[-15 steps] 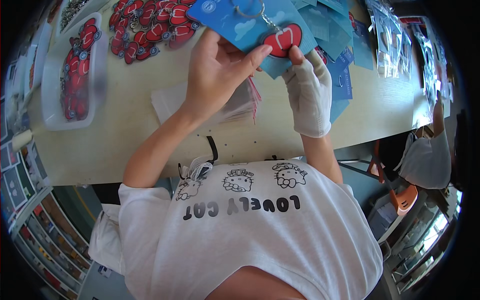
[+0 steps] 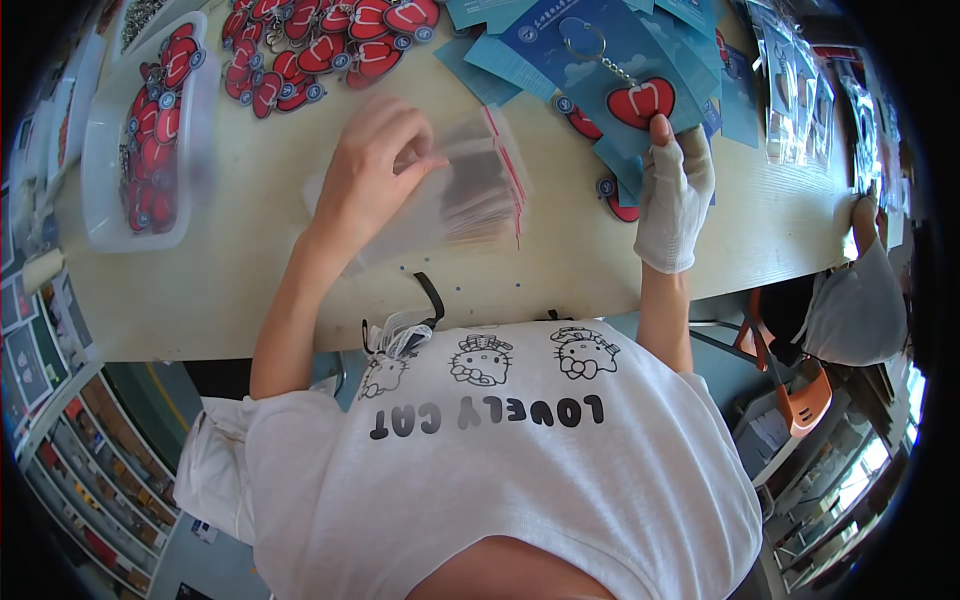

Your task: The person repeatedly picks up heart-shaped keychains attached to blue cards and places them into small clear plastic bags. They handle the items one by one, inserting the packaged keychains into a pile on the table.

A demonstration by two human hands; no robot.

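Observation:
My gloved right hand pinches a blue card against its bare thumb, with a red heart-shaped keychain on the card's front. The keychain's metal ring sits at the card's upper part, joined to the heart by a short chain. Lower and to the left, my bare left hand hovers at a stack of clear zip bags with red strips. Its thumb stands apart from the curled fingers, which are somewhat blurred, and I see nothing between them.
A pile of red keychains lies at the far left-centre of the table. A clear plastic tub at the left holds more. Several blue cards spread behind my right hand. Packed clear bags stand at the right, near another person's arm.
My left hand has let go of the card and moved down and left to the zip bags. My right hand has carried the card and keychain to the right.

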